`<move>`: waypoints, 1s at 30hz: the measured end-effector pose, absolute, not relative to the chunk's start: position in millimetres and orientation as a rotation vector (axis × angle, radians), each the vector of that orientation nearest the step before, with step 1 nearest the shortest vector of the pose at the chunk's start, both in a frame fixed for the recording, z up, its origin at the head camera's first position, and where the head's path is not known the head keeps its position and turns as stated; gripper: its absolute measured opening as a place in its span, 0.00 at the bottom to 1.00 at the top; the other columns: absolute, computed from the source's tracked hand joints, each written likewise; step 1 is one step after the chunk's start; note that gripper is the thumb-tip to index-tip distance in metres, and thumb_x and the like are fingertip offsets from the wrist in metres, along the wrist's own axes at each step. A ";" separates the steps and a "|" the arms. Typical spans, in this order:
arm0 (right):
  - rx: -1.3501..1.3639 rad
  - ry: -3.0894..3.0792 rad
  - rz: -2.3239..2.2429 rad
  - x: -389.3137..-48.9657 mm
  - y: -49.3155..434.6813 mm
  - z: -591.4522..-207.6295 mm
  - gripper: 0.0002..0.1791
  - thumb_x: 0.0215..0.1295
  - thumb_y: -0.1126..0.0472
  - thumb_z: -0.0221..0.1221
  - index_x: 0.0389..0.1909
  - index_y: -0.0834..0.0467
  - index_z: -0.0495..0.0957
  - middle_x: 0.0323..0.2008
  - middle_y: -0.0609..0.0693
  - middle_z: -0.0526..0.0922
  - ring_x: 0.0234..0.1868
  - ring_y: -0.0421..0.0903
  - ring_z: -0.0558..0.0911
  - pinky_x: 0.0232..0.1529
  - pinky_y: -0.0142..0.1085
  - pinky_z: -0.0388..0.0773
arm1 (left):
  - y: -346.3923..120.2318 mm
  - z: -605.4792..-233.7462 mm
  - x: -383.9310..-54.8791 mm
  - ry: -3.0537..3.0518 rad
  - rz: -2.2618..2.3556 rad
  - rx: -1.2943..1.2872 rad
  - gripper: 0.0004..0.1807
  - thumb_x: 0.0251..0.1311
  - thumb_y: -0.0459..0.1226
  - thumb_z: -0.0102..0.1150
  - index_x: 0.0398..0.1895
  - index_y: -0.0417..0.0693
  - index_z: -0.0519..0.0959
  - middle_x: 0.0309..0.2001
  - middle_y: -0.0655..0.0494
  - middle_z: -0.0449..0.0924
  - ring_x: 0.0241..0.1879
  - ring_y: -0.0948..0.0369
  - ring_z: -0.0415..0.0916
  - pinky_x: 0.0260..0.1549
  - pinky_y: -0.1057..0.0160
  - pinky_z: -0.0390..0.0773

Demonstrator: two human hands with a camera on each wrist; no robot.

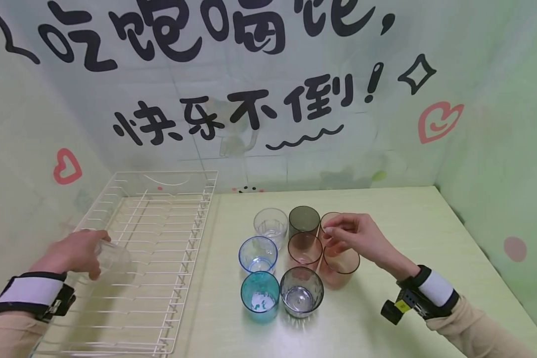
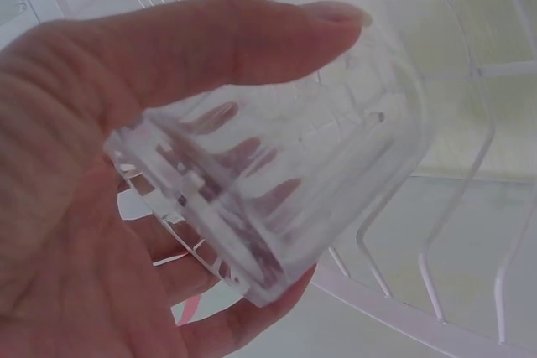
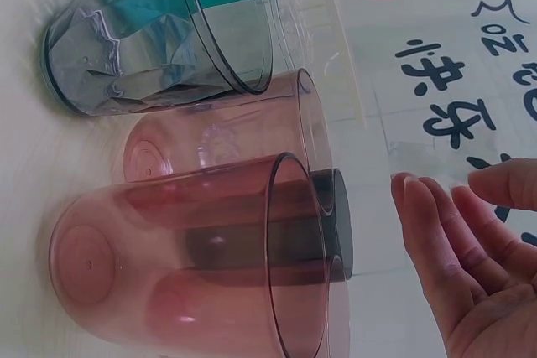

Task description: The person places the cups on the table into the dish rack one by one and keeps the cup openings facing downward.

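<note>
In the head view my left hand (image 1: pixel 71 251) holds a clear drinking glass (image 1: pixel 116 258) over the white wire rack (image 1: pixel 149 298). The left wrist view has that glass (image 2: pixel 336 157) tilted, its thick base toward my palm, with thumb and fingers around it. Above the pink glasses my right hand (image 1: pixel 358 233) hovers with loosely bent fingers and nothing held. Beneath it stands a front pink glass (image 1: pixel 342 266); another pink glass (image 1: pixel 330 219) behind is partly hidden by the hand. A third pink glass (image 1: pixel 304 251) is just left.
Grouped close by on the table (image 1: pixel 398 204) are a smoky dark glass (image 1: pixel 304 219), a clear glass (image 1: pixel 270 226), a blue-rimmed glass (image 1: pixel 258 253), a teal glass (image 1: pixel 259 293) and a grey glass (image 1: pixel 302 293). A printed wall sheet (image 1: pixel 250 164) hangs behind.
</note>
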State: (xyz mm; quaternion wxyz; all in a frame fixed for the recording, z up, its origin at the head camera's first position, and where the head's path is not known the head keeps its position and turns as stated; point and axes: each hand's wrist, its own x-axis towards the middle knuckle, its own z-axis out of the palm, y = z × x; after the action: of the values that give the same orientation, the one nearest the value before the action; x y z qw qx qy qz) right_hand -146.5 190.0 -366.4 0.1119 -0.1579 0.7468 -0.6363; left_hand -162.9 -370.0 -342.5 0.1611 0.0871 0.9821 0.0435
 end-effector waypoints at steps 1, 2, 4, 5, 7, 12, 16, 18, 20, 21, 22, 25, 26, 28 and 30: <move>-0.461 2.193 -1.870 -146.4 190.1 -366.6 0.11 0.66 0.69 0.55 0.43 0.74 0.74 0.35 0.72 0.78 0.27 0.51 0.84 0.33 0.47 0.78 | -369.8 -343.0 -163.2 2.806 0.126 0.262 0.36 0.26 0.33 0.73 0.46 0.31 0.71 0.35 0.39 0.71 0.31 0.49 0.66 0.23 0.56 0.68; -0.460 2.199 -1.866 -146.4 190.3 -366.9 0.11 0.66 0.69 0.55 0.43 0.74 0.74 0.35 0.72 0.78 0.27 0.51 0.84 0.33 0.47 0.78 | -369.7 -343.5 -163.5 2.808 0.127 0.273 0.36 0.26 0.33 0.72 0.46 0.31 0.71 0.35 0.39 0.71 0.31 0.49 0.66 0.23 0.56 0.68; -0.458 2.207 -1.863 -146.4 190.7 -367.2 0.11 0.66 0.69 0.55 0.43 0.74 0.74 0.35 0.72 0.78 0.27 0.51 0.84 0.33 0.47 0.78 | -369.3 -344.3 -164.3 2.810 0.127 0.281 0.36 0.24 0.32 0.72 0.46 0.32 0.71 0.35 0.39 0.71 0.31 0.49 0.66 0.23 0.56 0.68; -0.459 2.215 -1.858 -146.4 190.9 -367.3 0.11 0.66 0.69 0.55 0.43 0.74 0.74 0.34 0.71 0.78 0.27 0.50 0.84 0.33 0.47 0.78 | -369.0 -344.6 -164.5 2.808 0.125 0.284 0.36 0.24 0.32 0.72 0.46 0.32 0.71 0.36 0.38 0.71 0.32 0.49 0.67 0.23 0.55 0.68; -0.459 2.235 -1.847 -146.5 191.5 -367.4 0.11 0.66 0.69 0.55 0.43 0.74 0.74 0.34 0.70 0.79 0.28 0.51 0.84 0.33 0.46 0.78 | -368.4 -345.3 -164.6 2.801 0.121 0.278 0.36 0.26 0.32 0.72 0.47 0.32 0.70 0.37 0.37 0.70 0.32 0.48 0.67 0.24 0.55 0.68; -0.452 2.282 -1.818 -146.4 194.5 -366.6 0.12 0.65 0.68 0.56 0.44 0.74 0.74 0.33 0.63 0.81 0.31 0.56 0.83 0.33 0.46 0.78 | -365.8 -346.6 -164.3 2.781 0.135 0.215 0.39 0.31 0.32 0.73 0.52 0.33 0.67 0.40 0.32 0.68 0.34 0.45 0.67 0.23 0.52 0.70; -0.435 2.295 -1.814 -146.8 196.2 -366.7 0.12 0.66 0.68 0.55 0.45 0.74 0.74 0.34 0.63 0.81 0.31 0.56 0.83 0.33 0.45 0.78 | -365.0 -348.5 -163.7 2.781 0.162 0.193 0.44 0.32 0.30 0.72 0.57 0.32 0.62 0.42 0.29 0.65 0.36 0.42 0.66 0.22 0.53 0.70; -0.428 2.308 -1.813 -147.4 196.3 -367.1 0.12 0.66 0.68 0.55 0.45 0.74 0.74 0.34 0.65 0.81 0.32 0.54 0.83 0.33 0.44 0.79 | -365.6 -350.2 -162.7 2.797 0.162 0.210 0.46 0.31 0.30 0.73 0.59 0.32 0.60 0.42 0.28 0.65 0.37 0.40 0.65 0.23 0.52 0.71; -0.420 2.331 -1.811 -148.1 196.2 -367.5 0.12 0.66 0.68 0.56 0.44 0.74 0.75 0.34 0.65 0.81 0.33 0.52 0.83 0.33 0.44 0.79 | -366.5 -351.2 -162.0 2.820 0.151 0.226 0.48 0.29 0.30 0.73 0.59 0.31 0.59 0.42 0.28 0.65 0.38 0.39 0.65 0.23 0.49 0.72; -0.417 2.343 -1.812 -148.6 196.1 -367.6 0.12 0.65 0.68 0.56 0.44 0.74 0.75 0.34 0.66 0.81 0.33 0.52 0.83 0.33 0.44 0.79 | -367.1 -352.0 -161.6 2.827 0.148 0.229 0.49 0.29 0.31 0.74 0.59 0.31 0.58 0.42 0.27 0.64 0.39 0.38 0.64 0.25 0.47 0.72; -0.415 2.353 -1.816 -149.0 196.2 -367.8 0.11 0.65 0.68 0.56 0.43 0.74 0.75 0.35 0.66 0.80 0.33 0.52 0.83 0.33 0.44 0.79 | -367.5 -352.9 -161.1 2.835 0.144 0.233 0.50 0.28 0.32 0.74 0.59 0.31 0.58 0.42 0.27 0.64 0.40 0.36 0.64 0.26 0.45 0.72; -0.407 2.393 -1.819 -149.8 196.3 -368.1 0.10 0.65 0.69 0.56 0.42 0.73 0.76 0.34 0.65 0.81 0.34 0.52 0.83 0.32 0.45 0.79 | -367.9 -355.2 -159.9 2.861 0.136 0.237 0.54 0.25 0.35 0.76 0.60 0.31 0.56 0.42 0.25 0.64 0.41 0.34 0.64 0.28 0.40 0.71; -0.404 2.405 -1.824 -150.0 196.4 -368.2 0.10 0.65 0.69 0.55 0.42 0.74 0.76 0.34 0.64 0.81 0.34 0.52 0.83 0.32 0.44 0.79 | -367.6 -355.8 -159.6 2.867 0.135 0.234 0.55 0.25 0.36 0.77 0.61 0.31 0.56 0.43 0.25 0.63 0.41 0.34 0.63 0.29 0.39 0.70; -0.395 2.434 -1.826 -149.9 196.9 -368.4 0.09 0.65 0.70 0.55 0.41 0.73 0.76 0.34 0.63 0.81 0.34 0.52 0.83 0.32 0.44 0.79 | -366.4 -356.8 -159.1 2.880 0.134 0.231 0.56 0.24 0.37 0.78 0.61 0.31 0.55 0.43 0.24 0.62 0.42 0.33 0.63 0.31 0.37 0.69; -0.384 2.479 -1.818 -149.5 197.4 -368.4 0.08 0.65 0.71 0.55 0.40 0.73 0.76 0.33 0.62 0.81 0.34 0.50 0.83 0.31 0.43 0.79 | -365.3 -357.1 -158.9 2.886 0.134 0.223 0.57 0.25 0.38 0.79 0.62 0.30 0.54 0.44 0.24 0.62 0.43 0.33 0.62 0.33 0.35 0.68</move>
State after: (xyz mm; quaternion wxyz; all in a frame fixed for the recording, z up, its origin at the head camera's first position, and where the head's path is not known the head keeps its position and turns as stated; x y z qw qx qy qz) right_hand -149.5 197.4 -368.4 0.0217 -0.1239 0.7999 -0.5868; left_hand -158.9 -365.3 -357.1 0.1215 0.0763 0.9886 0.0457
